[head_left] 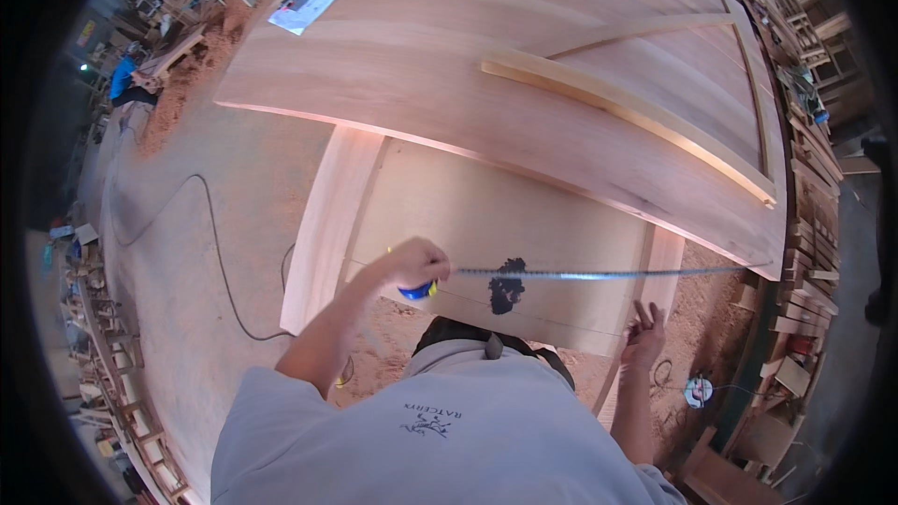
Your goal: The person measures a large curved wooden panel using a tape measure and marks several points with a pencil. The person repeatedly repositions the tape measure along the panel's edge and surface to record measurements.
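**Tape measure (417, 291) gripped in left hand (416, 265), with blade (580, 274) drawn out to the right**

Noted far left of the left fingers: a long row of timber pieces (117, 374) and, much farther off beyond them, a person in blue (123, 80) near heaped sawdust (210, 51).

Observed closer in, left of the same fingers: a dark cable (213, 224) curving over the floor, then a pale beam (323, 224).

Beyond the left fingers and to their left: a sheet of paper (304, 7), lying flat on a broad wooden panel (421, 47). Panel extent: across the far side of both hands.

Left fingers: wrapped around the tape measure, with blue and yellow casing visible just below. Some blur; cannot tell exact placement of each finger.

Between left and right fingers: a plywood sheet (440, 187), marked by an irregular dark blotch (506, 287) near the left fingers. Blade course: rightward from the left fingers, across the blotch, past the far side of the right fingers, up to the near right corner of the panel. Cannot tell mode of hold at that end.

Beyond the right fingers, on the panel: a thick wooden bar (627, 112) and two thinner strips (655, 27).

Right hand (644, 332): fingers loosely spread, half curled, on the near side of the blade, close to a second beam (664, 257).

Right of the right fingers: a round pale item (698, 391) at floor level; farther right, stacked boards (814, 252).
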{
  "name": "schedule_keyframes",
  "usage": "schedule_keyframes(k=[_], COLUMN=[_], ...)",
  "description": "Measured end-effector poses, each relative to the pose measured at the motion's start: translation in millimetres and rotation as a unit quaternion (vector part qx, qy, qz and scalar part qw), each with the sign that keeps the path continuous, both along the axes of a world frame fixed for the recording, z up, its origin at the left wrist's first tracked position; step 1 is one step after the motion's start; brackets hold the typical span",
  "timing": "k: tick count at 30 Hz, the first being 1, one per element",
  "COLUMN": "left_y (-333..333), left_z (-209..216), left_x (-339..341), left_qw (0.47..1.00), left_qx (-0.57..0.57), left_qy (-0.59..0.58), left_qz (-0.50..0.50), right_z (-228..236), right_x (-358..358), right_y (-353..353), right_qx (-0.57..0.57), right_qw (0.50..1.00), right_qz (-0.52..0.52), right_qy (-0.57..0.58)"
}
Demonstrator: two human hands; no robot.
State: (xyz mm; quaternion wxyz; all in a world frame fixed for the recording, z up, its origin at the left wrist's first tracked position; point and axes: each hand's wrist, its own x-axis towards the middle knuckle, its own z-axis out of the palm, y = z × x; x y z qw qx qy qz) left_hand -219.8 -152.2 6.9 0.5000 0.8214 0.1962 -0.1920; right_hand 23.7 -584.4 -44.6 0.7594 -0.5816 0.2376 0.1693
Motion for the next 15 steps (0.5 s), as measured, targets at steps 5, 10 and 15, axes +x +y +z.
schedule_keyframes(k=[5, 10, 15], left_y=[-61.3, -82.7, -84.6], left_z=[19.7, 36.7, 42.6], left_x=[-58.3, -98.8, -125.2], left_qw=[0.996, 0.994, 0.991], left_qx=[-0.054, -0.072, -0.112], left_qy=[0.055, 0.071, 0.037], left_qz=[0.036, 0.036, 0.058], right_z=[-1.6, -11.0, -1.4], right_x=[28.5, 48.9, 33.2], right_y=[-42.8, -78.1, -94.7], right_qx=[0.027, -0.009, -0.244], right_qw=[0.997, 0.994, 0.956], right_qz=[-0.036, -0.075, -0.103], right_qy=[-0.058, -0.085, -0.131])
